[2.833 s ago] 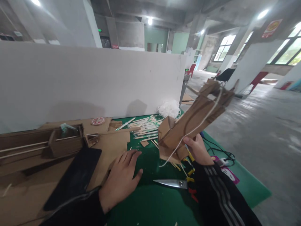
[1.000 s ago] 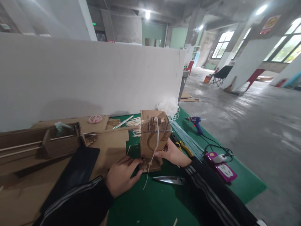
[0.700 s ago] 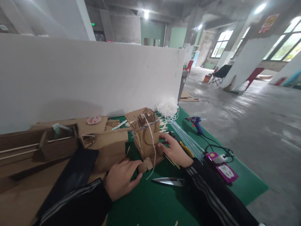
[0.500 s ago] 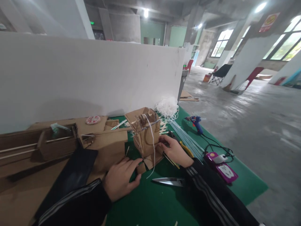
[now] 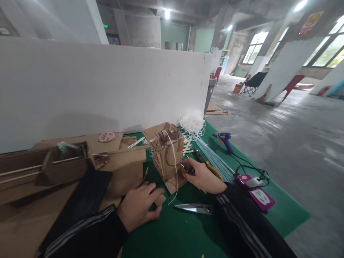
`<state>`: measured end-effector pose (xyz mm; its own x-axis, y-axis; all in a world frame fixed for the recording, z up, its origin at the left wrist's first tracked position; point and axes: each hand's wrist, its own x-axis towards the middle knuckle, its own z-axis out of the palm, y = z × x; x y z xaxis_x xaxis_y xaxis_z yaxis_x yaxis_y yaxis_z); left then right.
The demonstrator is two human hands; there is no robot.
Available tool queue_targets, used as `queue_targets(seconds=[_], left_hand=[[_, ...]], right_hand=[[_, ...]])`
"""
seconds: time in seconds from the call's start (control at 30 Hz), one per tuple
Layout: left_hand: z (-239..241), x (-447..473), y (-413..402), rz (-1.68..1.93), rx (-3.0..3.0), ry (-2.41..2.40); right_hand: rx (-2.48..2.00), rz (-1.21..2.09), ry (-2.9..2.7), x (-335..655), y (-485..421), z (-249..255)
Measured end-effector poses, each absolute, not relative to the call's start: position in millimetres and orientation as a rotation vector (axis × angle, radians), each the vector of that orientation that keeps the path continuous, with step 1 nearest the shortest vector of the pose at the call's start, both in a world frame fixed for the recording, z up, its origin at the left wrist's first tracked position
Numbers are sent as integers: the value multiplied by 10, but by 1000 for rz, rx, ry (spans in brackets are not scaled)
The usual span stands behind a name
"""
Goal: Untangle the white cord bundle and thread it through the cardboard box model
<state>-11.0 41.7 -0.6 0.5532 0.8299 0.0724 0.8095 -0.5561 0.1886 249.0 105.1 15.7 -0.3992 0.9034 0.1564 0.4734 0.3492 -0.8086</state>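
Observation:
A small upright cardboard model [image 5: 172,163] stands on the green table, with a spool and axle at its top. White string [image 5: 175,168] hangs from the spool down its front and onto the table. Left of the model's base, my left hand [image 5: 141,204] rests low, with a small cardboard piece [image 5: 160,200] between its thumb and forefinger. My right hand [image 5: 202,176] is beside the model's lower right side, fingers curled together. Whatever those fingertips hold is too hidden to make out. Scissors blades [image 5: 195,208] lie below the right wrist, their handles covered by the sleeve.
At the right lie a blue glue gun [image 5: 225,140], a purple power strip [image 5: 259,195], yellow-handled pliers [image 5: 214,171] and pale thin rods [image 5: 215,157]. A white string heap [image 5: 192,123] sits behind. Cardboard boxes [image 5: 53,165] fill the left; a white partition [image 5: 113,86] borders the back.
My left hand has closed around the small cardboard piece and drawn it slightly toward me, off the model's base. My right hand has shifted a little right and its fingers have curled in.

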Motion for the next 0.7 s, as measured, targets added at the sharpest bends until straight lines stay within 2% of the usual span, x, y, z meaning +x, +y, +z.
queue_targets(seconds=[0.3, 0.5, 0.7], left_hand=[[14, -168, 464, 464, 2271, 1420], [17, -128, 483, 666, 2006, 1432], [-55, 38, 409, 743, 1931, 1430]], right_hand=[[-1223, 754, -1965, 2421, 1138, 26], [-1173, 618, -1899, 2410, 1002, 211], [-1008, 861, -2192, 2228, 760, 279]])
